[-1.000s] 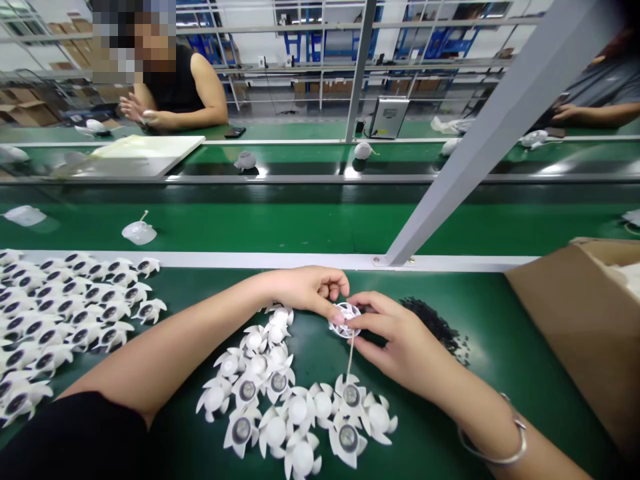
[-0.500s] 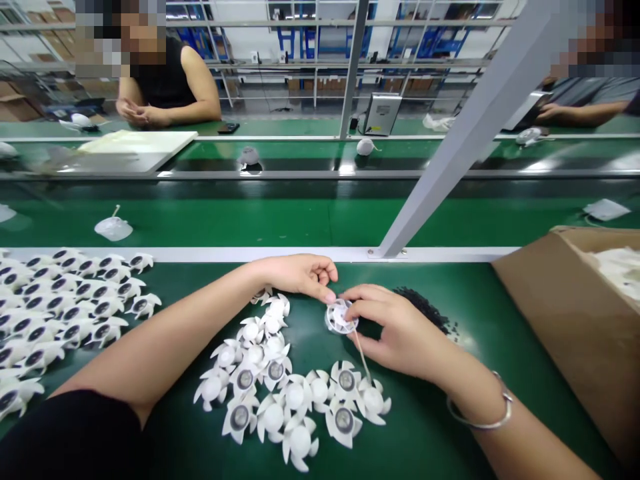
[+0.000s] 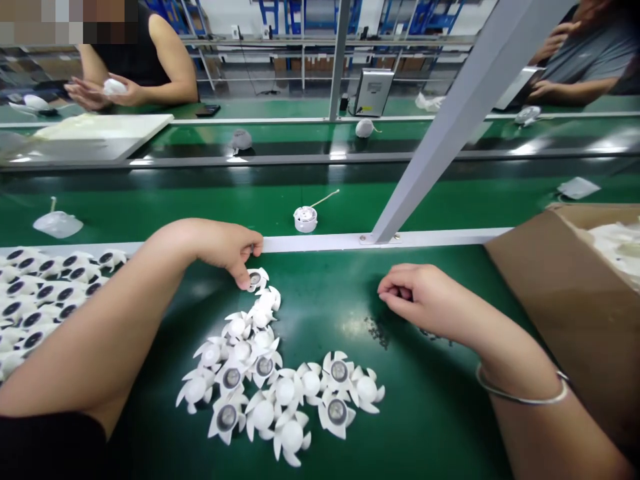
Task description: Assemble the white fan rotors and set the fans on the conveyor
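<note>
Left hand: fingers curled, thumb tip touching a white plastic vaned part. Right hand: fingers pressed together, holding nothing.

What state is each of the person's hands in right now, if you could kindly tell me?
Left hand: half closed, thumb against a white plastic fan-shaped piece; whether it grips cannot be told.
Right hand: loosely closed, apparently holding nothing.
</note>
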Demonstrator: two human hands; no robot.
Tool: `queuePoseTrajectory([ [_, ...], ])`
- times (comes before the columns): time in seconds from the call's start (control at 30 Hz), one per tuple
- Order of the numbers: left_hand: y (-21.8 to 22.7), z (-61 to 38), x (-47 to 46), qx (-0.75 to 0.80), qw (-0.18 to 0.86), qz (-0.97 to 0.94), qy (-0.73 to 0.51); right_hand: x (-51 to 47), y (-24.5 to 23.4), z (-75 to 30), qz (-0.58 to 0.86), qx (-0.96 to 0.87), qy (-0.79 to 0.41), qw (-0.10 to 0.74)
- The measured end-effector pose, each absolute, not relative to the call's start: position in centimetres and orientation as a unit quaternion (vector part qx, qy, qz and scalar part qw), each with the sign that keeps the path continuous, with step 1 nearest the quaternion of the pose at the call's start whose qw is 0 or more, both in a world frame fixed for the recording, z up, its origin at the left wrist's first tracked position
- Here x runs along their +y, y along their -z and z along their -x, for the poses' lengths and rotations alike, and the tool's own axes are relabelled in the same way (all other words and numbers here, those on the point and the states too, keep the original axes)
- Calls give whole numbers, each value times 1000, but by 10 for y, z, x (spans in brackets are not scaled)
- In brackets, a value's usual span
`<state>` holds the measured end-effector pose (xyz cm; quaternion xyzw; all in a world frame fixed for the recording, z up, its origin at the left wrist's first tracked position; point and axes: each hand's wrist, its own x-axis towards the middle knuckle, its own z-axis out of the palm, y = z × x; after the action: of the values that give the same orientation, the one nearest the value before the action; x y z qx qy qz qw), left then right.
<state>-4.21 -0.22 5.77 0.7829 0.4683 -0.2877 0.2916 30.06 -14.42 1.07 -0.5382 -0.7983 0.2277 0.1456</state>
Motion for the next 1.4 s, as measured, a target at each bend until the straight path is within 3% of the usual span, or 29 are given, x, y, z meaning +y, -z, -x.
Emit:
queuePoseTrajectory([
  [0.27, -48, 33, 5, 428, 329, -811, 226, -153, -6, -286, 465, -837, -267, 106],
  [0.53, -32, 3, -6, 395, 335, -843, 145, -162, -6, -273, 486, -862, -143, 36],
  [0.77, -29, 3, -7, 373, 350, -852, 114, -164, -1, -268, 476, -877, -61, 31],
  [0.87, -24, -4, -15, 302, 378, -873, 60, -159, 0, -265, 490, -865, -93, 61],
  [1.1, -10, -28, -40, 161, 426, -890, -22, -153, 0, -243, 505, -781, -283, 234],
  [1.4, -5, -29, -41, 170, 416, -893, -27, -152, 12, -223, 533, -809, -134, 208],
])
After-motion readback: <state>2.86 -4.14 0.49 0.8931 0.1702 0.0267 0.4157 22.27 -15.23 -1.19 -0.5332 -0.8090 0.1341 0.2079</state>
